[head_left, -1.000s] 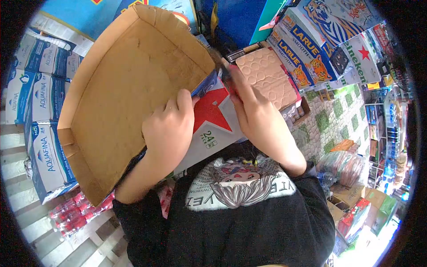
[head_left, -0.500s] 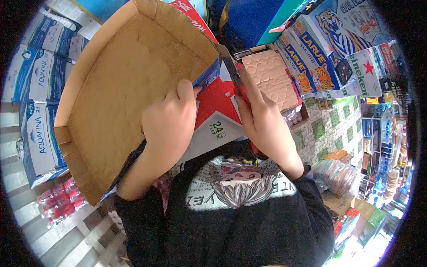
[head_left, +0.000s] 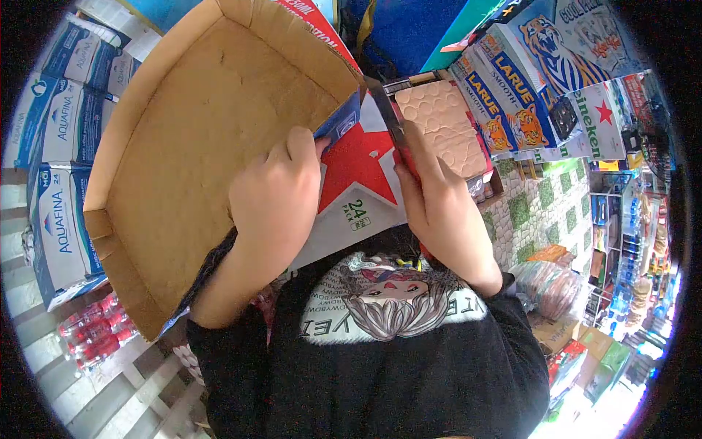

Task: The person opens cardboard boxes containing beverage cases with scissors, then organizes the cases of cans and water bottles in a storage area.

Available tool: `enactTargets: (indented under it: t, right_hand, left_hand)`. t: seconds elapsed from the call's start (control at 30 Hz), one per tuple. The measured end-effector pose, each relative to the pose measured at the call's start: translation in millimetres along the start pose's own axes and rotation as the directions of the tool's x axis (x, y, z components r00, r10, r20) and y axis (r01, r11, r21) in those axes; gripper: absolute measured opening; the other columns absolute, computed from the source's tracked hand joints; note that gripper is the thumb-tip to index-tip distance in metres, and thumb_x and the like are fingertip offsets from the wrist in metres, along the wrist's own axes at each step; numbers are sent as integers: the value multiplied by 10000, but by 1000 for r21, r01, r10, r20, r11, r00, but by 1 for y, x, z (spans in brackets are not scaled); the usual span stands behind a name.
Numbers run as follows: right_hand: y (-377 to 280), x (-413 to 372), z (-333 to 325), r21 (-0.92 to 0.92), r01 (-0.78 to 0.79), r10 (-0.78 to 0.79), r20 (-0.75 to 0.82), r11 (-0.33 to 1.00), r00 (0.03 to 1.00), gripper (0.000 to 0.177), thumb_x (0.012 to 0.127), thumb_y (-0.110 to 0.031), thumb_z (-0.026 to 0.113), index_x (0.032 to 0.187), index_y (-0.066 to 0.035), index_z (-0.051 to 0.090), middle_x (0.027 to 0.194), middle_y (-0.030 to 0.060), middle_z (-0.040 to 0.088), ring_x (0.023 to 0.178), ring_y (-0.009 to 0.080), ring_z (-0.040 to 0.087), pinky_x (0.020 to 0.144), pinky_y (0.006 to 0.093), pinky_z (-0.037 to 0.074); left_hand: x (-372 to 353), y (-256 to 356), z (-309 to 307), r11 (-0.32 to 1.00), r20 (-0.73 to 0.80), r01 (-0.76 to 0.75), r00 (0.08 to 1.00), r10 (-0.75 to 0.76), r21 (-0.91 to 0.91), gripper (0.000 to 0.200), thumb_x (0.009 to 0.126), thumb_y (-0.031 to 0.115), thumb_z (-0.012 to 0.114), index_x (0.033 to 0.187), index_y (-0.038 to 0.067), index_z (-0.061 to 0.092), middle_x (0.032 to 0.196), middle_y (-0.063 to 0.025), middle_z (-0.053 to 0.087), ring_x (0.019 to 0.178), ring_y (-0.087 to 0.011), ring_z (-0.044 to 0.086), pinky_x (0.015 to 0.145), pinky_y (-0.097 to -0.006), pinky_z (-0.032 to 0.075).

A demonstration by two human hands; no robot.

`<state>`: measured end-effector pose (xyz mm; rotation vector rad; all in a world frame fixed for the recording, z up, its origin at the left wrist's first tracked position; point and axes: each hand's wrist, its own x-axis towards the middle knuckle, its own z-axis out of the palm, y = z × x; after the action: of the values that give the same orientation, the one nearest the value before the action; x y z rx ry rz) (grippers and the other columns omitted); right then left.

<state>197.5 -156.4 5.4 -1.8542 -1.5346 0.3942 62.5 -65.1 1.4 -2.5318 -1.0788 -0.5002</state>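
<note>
A shallow brown cardboard tray with a blue printed outside fills the left and upper middle, its hollow side facing me. My left hand is closed on its near right edge, thumb and fingers pinching the wall beside the blue corner. In my right hand is a knife with a dark blade and a red handle. The blade points up and away, its tip close to the tray's right corner. Beneath both hands lies a white carton with a red star and "24 pack" print.
Blue and white Aquafina cartons are stacked at left, above red-capped bottles. On the right stand a carton with can-ring marks, Larue boxes and a Heineken box. Wrapped goods sit on the lower right floor.
My right hand has drawn the knife slightly down and toward me, showing more blade beside the tray's corner. The tray has shifted a little, and my left hand keeps its grip.
</note>
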Motion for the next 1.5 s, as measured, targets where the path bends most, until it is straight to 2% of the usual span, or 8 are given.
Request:
enactTargets:
  t: [0.53, 0.93, 1.03, 1.1, 1.3, 1.37, 1.43, 1.5]
  right_hand:
    - [3, 13, 6, -177, -2, 17, 82, 984, 996, 418, 774, -85, 449, 1166, -26, 316, 831, 236, 518, 740, 368, 515, 626, 402, 405]
    - [-11, 23, 6, -320, -46, 99, 152, 946, 984, 468, 756, -88, 452, 1195, -76, 291, 718, 209, 514, 645, 356, 530, 528, 406, 430]
    - [-4, 31, 12, -317, 37, 0, 116, 948, 993, 482, 741, -73, 455, 1194, -60, 289, 705, 206, 513, 623, 345, 537, 510, 400, 439]
    - [-3, 35, 15, -423, 213, -202, 72, 881, 977, 538, 625, 0, 477, 1125, 99, 304, 637, 198, 520, 504, 275, 561, 421, 304, 470]
    - [-5, 55, 22, -328, 220, -202, 87, 919, 975, 472, 642, -14, 462, 1053, 176, 330, 591, 202, 538, 533, 269, 575, 427, 311, 470]
    - [-2, 60, 20, -318, 233, -212, 99, 919, 972, 468, 644, -16, 457, 1046, 185, 327, 595, 208, 539, 535, 271, 575, 425, 312, 469]
    - [-1, 56, 18, -307, 247, -226, 104, 919, 969, 465, 646, -18, 453, 1040, 194, 323, 598, 214, 540, 536, 272, 576, 422, 313, 468]
    - [4, 49, 16, -361, 240, -221, 93, 901, 971, 440, 683, -4, 438, 1096, 85, 314, 592, 227, 523, 575, 347, 550, 454, 398, 448]
  left_hand:
    - [2, -3, -11, 989, 95, -21, 995, 35, -146, 180, 755, 220, 503, 663, 93, 414, 523, -45, 494, 410, -204, 510, 350, -283, 387]
    - [-1, -5, -7, 954, 86, -82, 990, 111, -287, 90, 708, 129, 500, 682, 88, 425, 572, -57, 491, 494, -214, 520, 422, -312, 395]
    - [-2, -7, -6, 932, 127, -64, 985, 116, -357, 115, 714, 126, 514, 801, 55, 487, 590, -122, 516, 515, -292, 510, 443, -379, 380]
    - [-1, -7, -3, 938, 121, -49, 988, 96, -342, 115, 713, 126, 514, 801, 56, 489, 589, -122, 517, 512, -292, 512, 441, -378, 381]
    - [5, -10, 1, 960, 94, -36, 993, 65, -277, 91, 722, 152, 503, 743, 72, 466, 568, -113, 509, 497, -277, 516, 432, -367, 392]
    - [6, -10, 4, 973, 72, -41, 996, 58, -226, 101, 722, 161, 496, 689, 85, 439, 558, -92, 503, 490, -255, 519, 429, -351, 401]
    - [9, -14, 8, 985, 81, 75, 995, -63, -153, 128, 744, 201, 491, 688, 89, 464, 505, -106, 505, 457, -279, 519, 405, -375, 398]
    - [9, -15, 10, 983, 30, 58, 998, -53, -176, 136, 748, 211, 489, 687, 91, 476, 486, -111, 501, 447, -289, 517, 398, -384, 396]
